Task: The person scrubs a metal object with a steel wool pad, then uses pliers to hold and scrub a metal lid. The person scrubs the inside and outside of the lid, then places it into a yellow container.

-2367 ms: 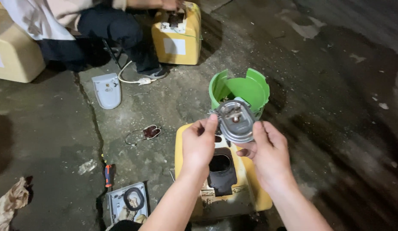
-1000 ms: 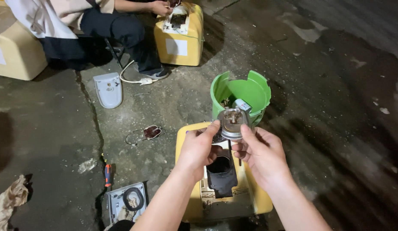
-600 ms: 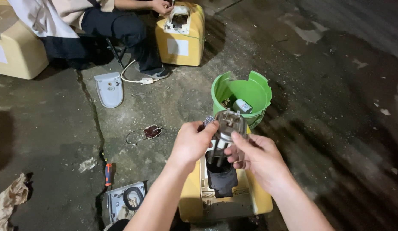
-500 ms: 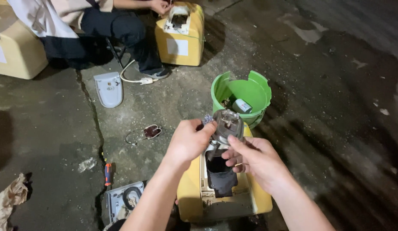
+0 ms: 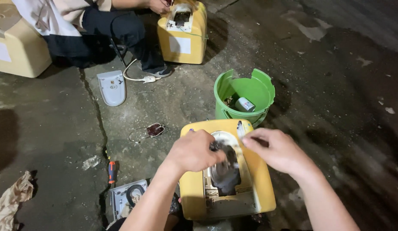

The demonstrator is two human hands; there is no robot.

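Observation:
A yellow appliance housing (image 5: 261,184) lies on the concrete floor right below me, with its opening facing up. A round grey metal part (image 5: 225,170) sits down in that opening, inside a white rim. My left hand (image 5: 192,152) grips the part's left side from above. My right hand (image 5: 279,150) pinches its upper right edge with the fingertips. Both hands cover much of the part.
A green bucket (image 5: 246,90) with a small can (image 5: 244,104) inside stands just beyond the housing. Another person crouches at the far left by a second yellow housing (image 5: 182,42). A white cover (image 5: 112,87), a screwdriver (image 5: 111,171), a grey plate (image 5: 128,196) and a rag (image 5: 11,201) lie to the left.
Both hands have brought the round metal part down from in front of the green bucket into the opening of the yellow housing.

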